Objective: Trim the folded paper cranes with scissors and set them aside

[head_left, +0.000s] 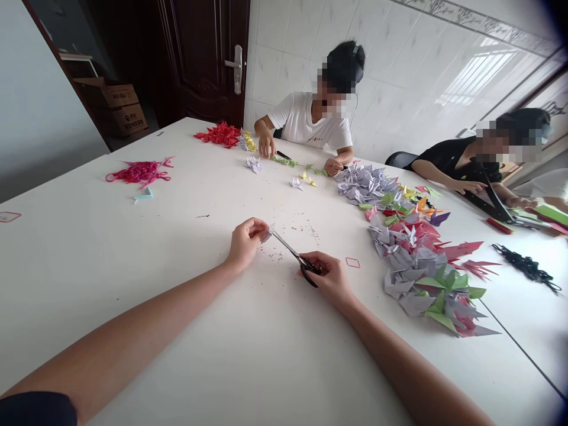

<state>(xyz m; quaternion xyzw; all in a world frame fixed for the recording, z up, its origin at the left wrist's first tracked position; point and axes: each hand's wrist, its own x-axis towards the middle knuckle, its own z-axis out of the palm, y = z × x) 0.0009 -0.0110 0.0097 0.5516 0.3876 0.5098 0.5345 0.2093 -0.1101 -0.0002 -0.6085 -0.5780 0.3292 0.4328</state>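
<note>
White table, carton lettering illegible — left hand pinching pale paper, right hand gripping black-handled scissors

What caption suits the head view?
Left hand holds small pale paper piece at the tips of black-handled metal scissors in right hand.

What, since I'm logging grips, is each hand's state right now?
Left hand: closed, pinching a small pale paper piece.
Right hand: closed, holding the black-handled scissors.
</note>
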